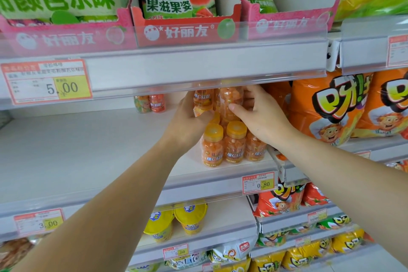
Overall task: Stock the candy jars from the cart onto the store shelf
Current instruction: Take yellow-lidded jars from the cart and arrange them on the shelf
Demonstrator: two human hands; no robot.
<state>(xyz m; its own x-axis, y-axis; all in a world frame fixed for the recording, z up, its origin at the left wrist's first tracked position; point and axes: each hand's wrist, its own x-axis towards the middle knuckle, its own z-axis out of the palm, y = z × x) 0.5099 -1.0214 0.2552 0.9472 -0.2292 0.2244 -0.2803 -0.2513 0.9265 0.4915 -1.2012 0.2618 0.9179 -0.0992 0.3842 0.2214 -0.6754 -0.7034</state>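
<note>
Clear plastic candy jars of orange gummies — gripped between left hand and right hand, fingers curled round them, at 12 o'clock above the yellow-lidded jars already standing on the white store shelf. Stocking partly done — room remains toward 9 o'clock; cart unseen.

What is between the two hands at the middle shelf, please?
The head view shows a cluster of orange candy jars held between the left hand and the right hand, stacked on the yellow-lidded jars below.
</note>
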